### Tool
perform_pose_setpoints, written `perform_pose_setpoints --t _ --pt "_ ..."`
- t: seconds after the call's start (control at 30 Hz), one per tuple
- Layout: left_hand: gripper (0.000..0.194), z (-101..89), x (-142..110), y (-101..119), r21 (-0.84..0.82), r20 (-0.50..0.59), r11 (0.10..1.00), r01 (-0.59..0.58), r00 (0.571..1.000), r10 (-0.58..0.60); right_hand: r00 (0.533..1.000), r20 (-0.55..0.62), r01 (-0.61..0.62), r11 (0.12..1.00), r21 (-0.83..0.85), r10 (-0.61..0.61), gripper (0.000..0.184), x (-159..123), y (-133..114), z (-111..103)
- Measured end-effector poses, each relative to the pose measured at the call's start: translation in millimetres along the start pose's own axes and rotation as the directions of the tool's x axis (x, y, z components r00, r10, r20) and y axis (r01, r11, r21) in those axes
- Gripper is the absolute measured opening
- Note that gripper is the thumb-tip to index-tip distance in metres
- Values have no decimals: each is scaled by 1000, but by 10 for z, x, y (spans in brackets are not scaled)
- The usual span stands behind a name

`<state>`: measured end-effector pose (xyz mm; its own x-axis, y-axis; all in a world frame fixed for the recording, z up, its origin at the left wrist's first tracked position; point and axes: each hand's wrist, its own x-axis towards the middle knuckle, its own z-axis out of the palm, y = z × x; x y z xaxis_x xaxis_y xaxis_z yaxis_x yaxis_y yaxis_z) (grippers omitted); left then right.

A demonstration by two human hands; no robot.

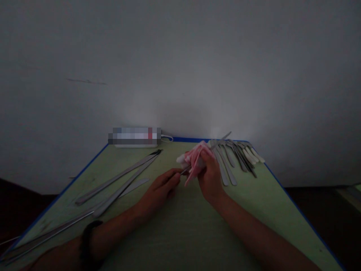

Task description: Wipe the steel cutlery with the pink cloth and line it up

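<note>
My left hand (165, 182) pinches one end of a thin metal piece of cutlery, apparently a table knife (224, 138). A pink and white cloth (194, 160) is wrapped round its middle, gripped by my right hand (210, 177). Beyond the cloth a flat, blade-like end sticks out, up and to the right. Both hands are closed, held above the middle of the table. The cloth hides the knife's middle part.
Long metal tongs (121, 177) and another knife (138, 184) lie left, with more long metal utensils (50, 229) nearer. Several pieces of cutlery (231, 178), some white-handled (249, 154), lie right. A pixelated white box (135, 137) with a cable stands against the wall.
</note>
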<state>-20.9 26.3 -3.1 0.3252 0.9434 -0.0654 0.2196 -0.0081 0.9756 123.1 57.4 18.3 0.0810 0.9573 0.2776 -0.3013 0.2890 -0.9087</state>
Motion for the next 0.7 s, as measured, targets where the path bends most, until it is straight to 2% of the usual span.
perform_pose_setpoints --t 0.17,0.3,0.5,0.6,0.7 --pt "30 48 -45 59 291 19 951 -100 995 99 1000 8 22 997 -78 -21 27 -38 68 -28" --pt "31 74 -71 43 482 12 873 -68 997 71 997 -61 50 993 -106 -56 35 186 2 -200" --pt "32 94 -84 -10 675 22 736 -48 999 44 969 -246 70 990 120 -39 26 522 -161 -451" --pt "35 91 -66 -35 783 44 620 -49 999 24 954 -300 57 989 136 -14 26 469 -113 -416" --pt "37 81 -47 -62 891 89 446 -85 996 12 943 -332 34 999 34 -21 30 335 21 -331"
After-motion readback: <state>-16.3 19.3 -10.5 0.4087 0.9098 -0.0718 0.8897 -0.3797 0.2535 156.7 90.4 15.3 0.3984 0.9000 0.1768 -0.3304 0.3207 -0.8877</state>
